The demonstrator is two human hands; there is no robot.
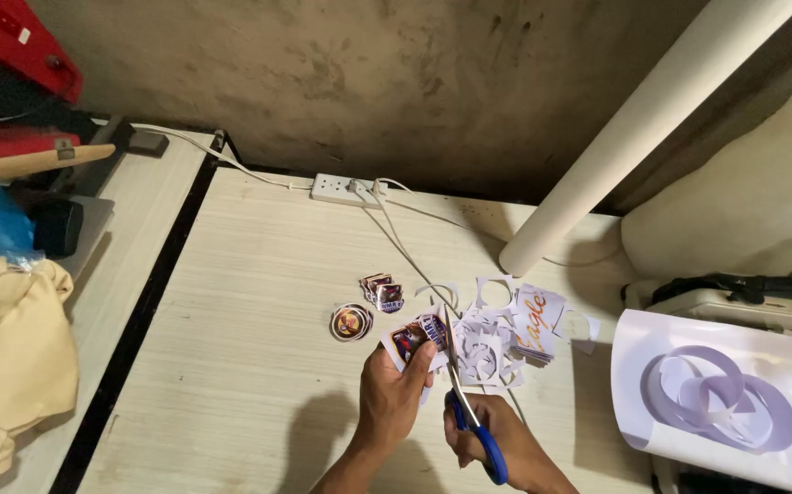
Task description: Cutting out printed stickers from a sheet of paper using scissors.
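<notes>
We are mid-cut: our left hand (394, 389) pinches a printed sticker sheet (417, 337) just above the surface (250, 302), our right hand's (497, 439) grip closed through blue-handled scissors (469, 402), blades parted; next, we judge, calls for turning the sheet along the outline

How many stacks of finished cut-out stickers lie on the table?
2: a round stack left of the left hand, and a shield-shaped stack just behind it. More may hide under the paper scraps.
</notes>
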